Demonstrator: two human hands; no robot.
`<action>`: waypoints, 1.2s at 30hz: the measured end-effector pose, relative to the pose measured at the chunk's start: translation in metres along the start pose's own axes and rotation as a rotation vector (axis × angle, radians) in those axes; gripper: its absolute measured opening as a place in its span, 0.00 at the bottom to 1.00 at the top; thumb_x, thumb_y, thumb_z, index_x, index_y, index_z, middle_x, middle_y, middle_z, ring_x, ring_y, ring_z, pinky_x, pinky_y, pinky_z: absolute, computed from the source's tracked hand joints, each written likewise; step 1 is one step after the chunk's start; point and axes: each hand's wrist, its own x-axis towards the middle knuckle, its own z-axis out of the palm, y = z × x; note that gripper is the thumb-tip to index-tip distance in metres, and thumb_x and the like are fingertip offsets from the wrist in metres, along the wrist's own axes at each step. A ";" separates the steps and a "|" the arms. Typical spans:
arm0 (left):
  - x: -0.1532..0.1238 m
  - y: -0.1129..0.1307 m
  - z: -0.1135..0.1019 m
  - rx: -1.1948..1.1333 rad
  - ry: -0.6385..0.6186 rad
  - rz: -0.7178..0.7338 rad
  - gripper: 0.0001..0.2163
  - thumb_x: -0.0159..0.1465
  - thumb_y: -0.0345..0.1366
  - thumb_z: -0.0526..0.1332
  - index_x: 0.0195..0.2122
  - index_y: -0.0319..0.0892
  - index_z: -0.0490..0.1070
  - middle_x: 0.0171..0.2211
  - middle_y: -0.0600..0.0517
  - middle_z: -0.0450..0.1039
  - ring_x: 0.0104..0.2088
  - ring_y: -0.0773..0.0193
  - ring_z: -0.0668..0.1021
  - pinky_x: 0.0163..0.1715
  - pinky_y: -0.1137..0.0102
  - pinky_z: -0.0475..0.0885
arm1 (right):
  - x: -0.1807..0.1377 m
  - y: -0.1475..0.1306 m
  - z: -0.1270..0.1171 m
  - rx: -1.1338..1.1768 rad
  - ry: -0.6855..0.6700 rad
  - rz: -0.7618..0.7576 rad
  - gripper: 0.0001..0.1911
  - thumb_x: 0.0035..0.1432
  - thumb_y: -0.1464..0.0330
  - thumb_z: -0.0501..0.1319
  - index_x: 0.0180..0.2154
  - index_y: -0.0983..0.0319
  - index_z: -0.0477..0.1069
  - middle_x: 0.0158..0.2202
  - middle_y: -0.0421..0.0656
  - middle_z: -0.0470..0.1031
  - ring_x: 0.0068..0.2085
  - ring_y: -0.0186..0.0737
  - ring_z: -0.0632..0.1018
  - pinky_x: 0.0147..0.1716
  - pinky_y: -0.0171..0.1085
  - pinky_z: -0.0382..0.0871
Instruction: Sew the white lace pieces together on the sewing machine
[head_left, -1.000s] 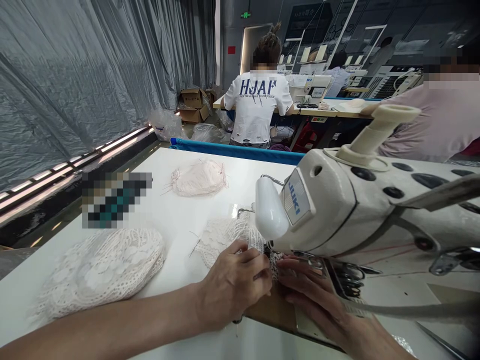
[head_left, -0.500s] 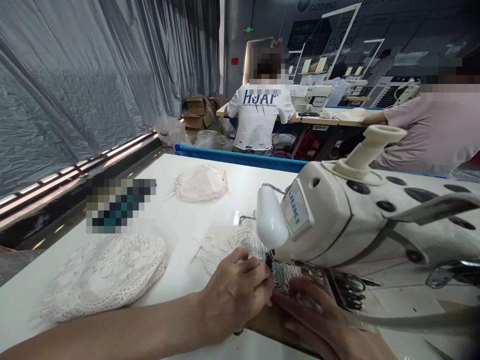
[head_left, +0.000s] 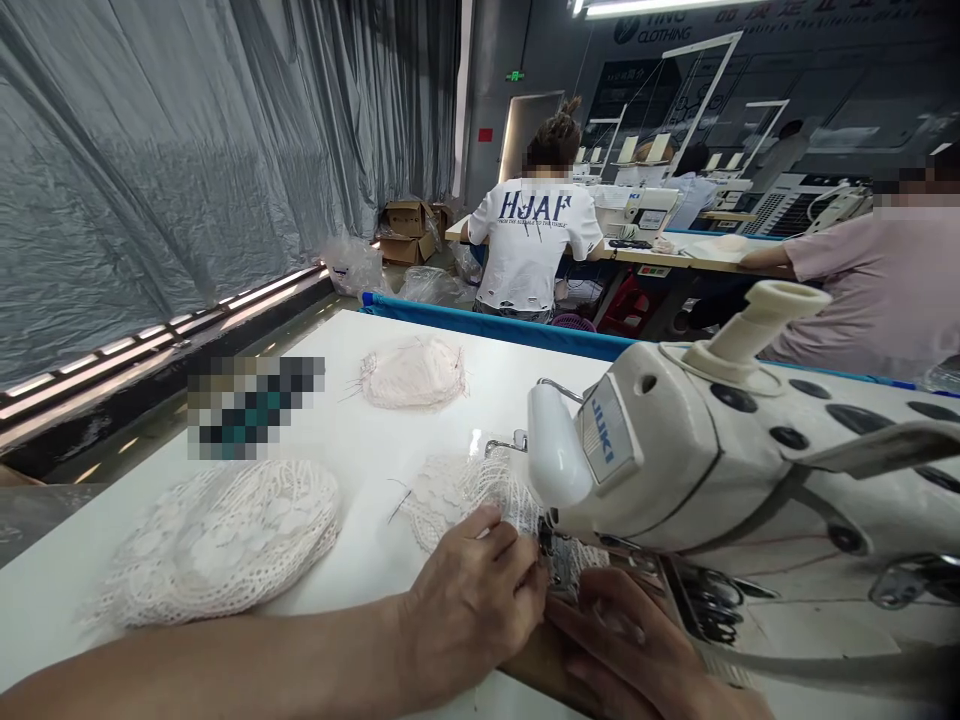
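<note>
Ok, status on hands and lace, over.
Left hand pressing lace piece by the presser foot. Right hand flat beside it. Sewing machine head close over both hands.

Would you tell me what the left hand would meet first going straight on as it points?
The left hand would probably meet the presser foot under the sewing machine, though depth is unclear.

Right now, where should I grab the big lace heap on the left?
Probably the lace heap at its domed top, from above: it is soft and mounded, and its thin edges lie flat on the table, hard to get under.
</note>
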 end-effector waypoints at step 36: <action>0.001 -0.004 -0.003 -0.153 -0.003 0.038 0.07 0.65 0.25 0.54 0.31 0.36 0.69 0.30 0.54 0.73 0.32 0.70 0.73 0.39 0.70 0.68 | 0.004 0.002 -0.014 0.171 -0.076 0.108 0.18 0.67 0.66 0.47 0.54 0.58 0.68 0.52 0.48 0.74 0.49 0.44 0.77 0.44 0.38 0.76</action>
